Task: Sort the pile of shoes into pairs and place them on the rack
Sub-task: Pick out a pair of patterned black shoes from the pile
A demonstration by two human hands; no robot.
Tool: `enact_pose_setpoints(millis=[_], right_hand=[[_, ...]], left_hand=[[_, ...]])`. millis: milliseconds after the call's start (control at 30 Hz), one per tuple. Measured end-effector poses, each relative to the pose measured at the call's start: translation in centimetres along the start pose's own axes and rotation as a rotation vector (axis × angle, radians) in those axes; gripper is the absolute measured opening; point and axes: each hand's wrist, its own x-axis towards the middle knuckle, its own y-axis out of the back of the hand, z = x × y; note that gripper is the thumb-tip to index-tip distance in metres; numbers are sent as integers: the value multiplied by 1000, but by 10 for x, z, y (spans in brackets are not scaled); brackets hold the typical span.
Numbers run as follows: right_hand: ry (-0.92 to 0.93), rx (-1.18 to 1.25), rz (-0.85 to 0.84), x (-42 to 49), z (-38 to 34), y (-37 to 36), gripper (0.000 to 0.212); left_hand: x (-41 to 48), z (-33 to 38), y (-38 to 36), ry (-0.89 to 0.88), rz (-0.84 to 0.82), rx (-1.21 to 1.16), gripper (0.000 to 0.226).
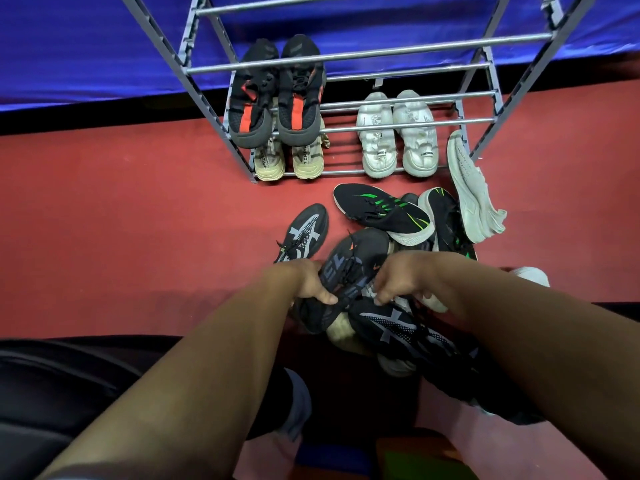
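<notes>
Our left hand (pixel 311 284) clasps one end of a dark knit shoe (pixel 353 261) at the near edge of the pile, and our right hand (pixel 398 280) pinches its other side, probably to turn it over and look for its match. Just beyond stands the rack (pixel 346 55), holding a black-and-red pair (pixel 277 95), a beige pair (pixel 287 161) beneath it and a white pair (pixel 394 133) to the right. Everything rests on a red floor (pixel 138 220), with blue cloth (pixel 86 46) hanging behind.
</notes>
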Motion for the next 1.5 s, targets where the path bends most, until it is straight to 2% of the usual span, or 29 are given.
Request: enact_pose_setpoints(millis=[33, 100, 133, 233, 333, 433, 500, 567, 667, 767, 867, 967, 1033, 1133, 1167, 1233, 1300, 1400, 1500], right_hand=[[14, -111, 13, -3, -7, -2, 41], [23, -245, 34, -4, -20, -11, 41], [17, -274, 41, -2, -25, -17, 34], [-35, -347, 10, 6, -34, -29, 17], [-15, -280, 48, 11, -30, -28, 34], [3, -57, 165, 12, -26, -13, 34], [3, 164, 268, 14, -24, 2, 31], [30, 347, 424, 15, -23, 18, 31], [29, 508, 631, 21, -18, 35, 32], [-14, 405, 816, 32, -18, 37, 38], [-60, 269, 750, 35, -32, 21, 44], [-156, -29, 614, 36, -49, -8, 77], [-177, -142, 544, 41, -56, -30, 93], [-168, -253, 526, 52, -58, -54, 118], [-175, -267, 526, 58, -58, -58, 118], [-224, -231, 516, 66, -63, -59, 102], [-283, -34, 490, 71, -71, -60, 85], [-266, 267, 480, 75, -74, -56, 91], [-181, 292, 613, 69, -71, -36, 90]], left_hand=[[-3, -5, 4, 5, -26, -16, 83], [15, -30, 8, 1, -39, -112, 100], [15, -39, 11, 3, -41, -193, 95], [-5, -56, 27, 2, 41, -379, 50], [-4, -83, 47, 36, 292, -580, 38], [-2, -97, 65, 287, 715, -348, 45], [-6, -96, 68, 411, 837, -270, 51], [-4, -88, 60, 378, 820, -233, 54], [9, -73, 41, 234, 694, -117, 60], [24, -58, 24, 196, 518, -60, 74], [36, -51, 9, 255, 412, 9, 99], [43, -52, 5, 240, 384, 59, 101], [52, -54, 5, 211, 374, 63, 102], [66, -57, 0, 222, 365, 96, 117], [68, -56, -3, 243, 367, 92, 119], [68, -52, -6, 254, 388, 89, 115], [66, -51, -6, 250, 408, 85, 109], [72, -56, -2, 246, 392, 28, 106], [72, -56, 8, 288, 351, -56, 115]])
